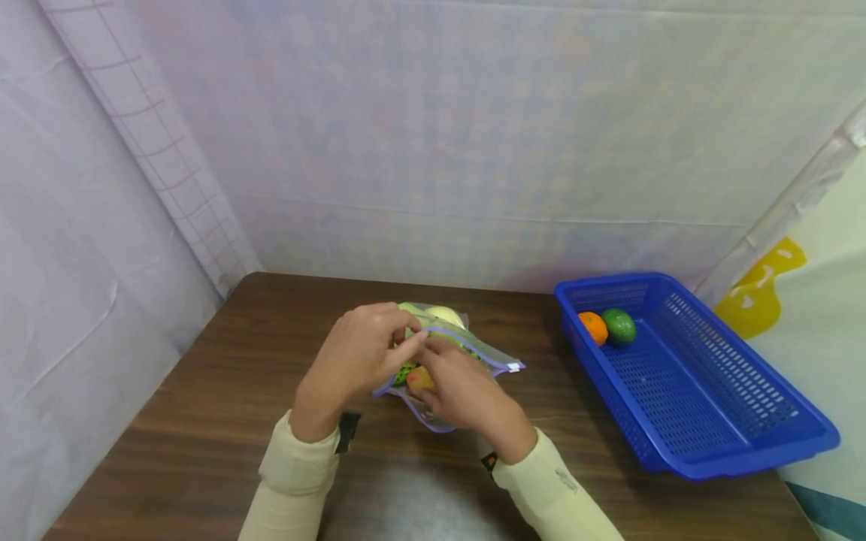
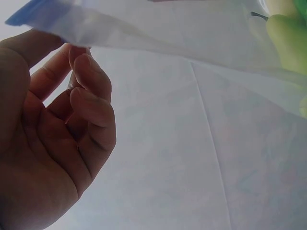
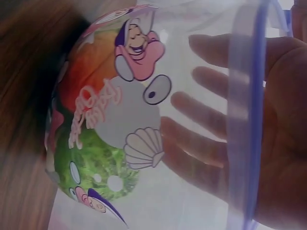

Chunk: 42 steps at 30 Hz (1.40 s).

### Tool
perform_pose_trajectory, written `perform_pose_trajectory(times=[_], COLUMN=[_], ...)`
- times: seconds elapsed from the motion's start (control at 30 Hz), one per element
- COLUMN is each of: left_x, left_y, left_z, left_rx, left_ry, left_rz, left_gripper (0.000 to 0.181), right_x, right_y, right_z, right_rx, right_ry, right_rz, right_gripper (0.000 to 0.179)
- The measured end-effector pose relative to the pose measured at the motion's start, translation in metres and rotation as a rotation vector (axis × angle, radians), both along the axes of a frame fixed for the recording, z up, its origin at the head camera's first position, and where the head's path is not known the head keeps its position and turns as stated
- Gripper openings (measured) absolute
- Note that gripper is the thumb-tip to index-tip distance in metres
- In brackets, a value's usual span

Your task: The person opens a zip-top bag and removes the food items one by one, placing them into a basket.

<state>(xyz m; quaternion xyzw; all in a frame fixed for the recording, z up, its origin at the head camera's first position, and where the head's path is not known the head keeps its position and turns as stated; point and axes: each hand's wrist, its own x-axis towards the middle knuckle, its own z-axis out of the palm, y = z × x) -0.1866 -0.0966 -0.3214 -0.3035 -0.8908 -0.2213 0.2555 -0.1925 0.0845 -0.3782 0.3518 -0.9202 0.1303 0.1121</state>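
A clear slider zip bag (image 3: 144,148) with purple edging and printed cartoon figures stands on the table. My left hand (image 1: 358,357) pinches its edge near the mouth, the other fingers loosely curled below. Through the mouth reaches my right hand (image 1: 470,387); in the right wrist view its fingers (image 3: 192,143) are extended inside, seen through the plastic. By those fingers is an orange-yellow fruit (image 1: 418,379). The bag also contains a green pear-shaped fruit (image 2: 290,43), a leafy green item (image 3: 91,165) and a pale rounded item (image 1: 445,315). Whether my right fingers touch any produce is hidden.
A blue perforated plastic basket (image 1: 697,466) stands on the right of the brown wooden table (image 1: 203,421). In it lie an orange (image 1: 592,328) and a dark green avocado-like fruit (image 1: 619,326). A pale curtain (image 1: 473,150) hangs behind the table.
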Motion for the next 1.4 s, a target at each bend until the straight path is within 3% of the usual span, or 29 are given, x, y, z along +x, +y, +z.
perform_pose_trajectory(times=[0.2, 0.47, 0.87, 1.4], left_x=[0.001, 0.001, 0.001, 0.001], left_y=[0.001, 0.002, 0.002, 0.003], left_z=[0.001, 0.001, -0.001, -0.001], left_rx=[-0.005, -0.001, -0.003, -0.014], left_ry=[-0.002, -0.018, -0.001, 0.005], left_rz=[-0.003, -0.004, -0.024, -0.037], left_gripper=[0.01, 0.01, 0.01, 0.009], right_x=[-0.001, -0.007, -0.013, -0.01], right_y=[0.0, -0.003, -0.013, -0.018], right_z=[-0.004, -0.014, -0.03, -0.04], right_rx=[0.058, 0.08, 0.126, 0.218], right_ry=[-0.076, -0.122, -0.057, -0.059], right_rz=[-0.083, -0.123, -0.067, -0.124], right_gripper=[0.069, 0.064, 0.04, 0.029])
